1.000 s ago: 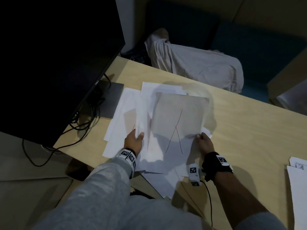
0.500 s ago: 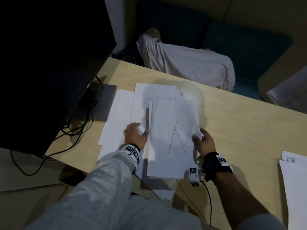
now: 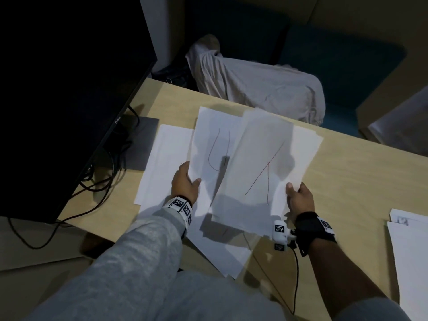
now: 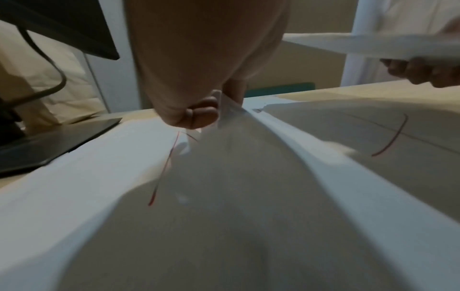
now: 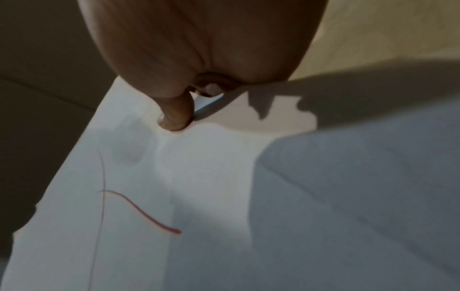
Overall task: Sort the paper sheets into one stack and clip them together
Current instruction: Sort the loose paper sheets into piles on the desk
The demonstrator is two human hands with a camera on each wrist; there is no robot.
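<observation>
On the wooden desk the paper sheets are spread in a loose overlapping pile, and two of them are lifted off it. The left hand pinches the near left edge of one sheet marked with a red U-shaped line; in the left wrist view the thumb sits on top of the paper and the curled fingers underneath. The right hand holds a second sheet by its near right corner — thumb pressed on the upper face, fingers tucked below — and this sheet, crossed by red strokes, overlaps the right side of the first and tilts above the desk. More plain sheets lie flat under both, one reaching past the near edge of the desk. A separate small stack of paper rests at the desk's right end, well apart from the pile. A dark monitor stands at the left end of the desk, its base just beside the leftmost sheet, with black cables trailing off the edge. Beyond the far edge of the desk a pale cloth lies on a dark teal seat.
</observation>
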